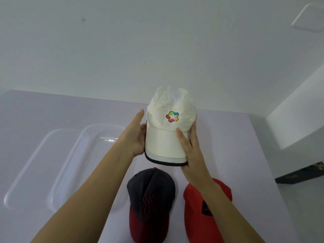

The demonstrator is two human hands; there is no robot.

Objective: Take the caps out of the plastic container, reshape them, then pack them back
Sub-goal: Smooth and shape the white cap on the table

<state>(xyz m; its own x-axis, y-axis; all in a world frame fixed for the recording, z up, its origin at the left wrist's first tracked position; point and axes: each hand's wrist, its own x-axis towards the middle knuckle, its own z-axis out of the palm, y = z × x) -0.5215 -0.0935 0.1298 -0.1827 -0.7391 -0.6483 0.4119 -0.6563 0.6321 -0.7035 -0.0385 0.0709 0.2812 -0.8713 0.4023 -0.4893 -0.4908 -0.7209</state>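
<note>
A cream cap (164, 142) with a multicoloured logo is held up above the table, brim toward me. My left hand (138, 137) grips the brim's left edge and my right hand (191, 151) grips its right edge, thumb on top. The crown is dented at the top. Below it on the table lie a navy cap with a dark red brim (150, 199) and a red cap (201, 213), side by side. The clear plastic container (75, 163) sits empty at the left, under my left forearm.
A clear lid (29, 171) lies to the left of the container, partly under it. The lilac table (245, 155) ends at a white wall behind and drops off at the right, where a dark floor gap shows.
</note>
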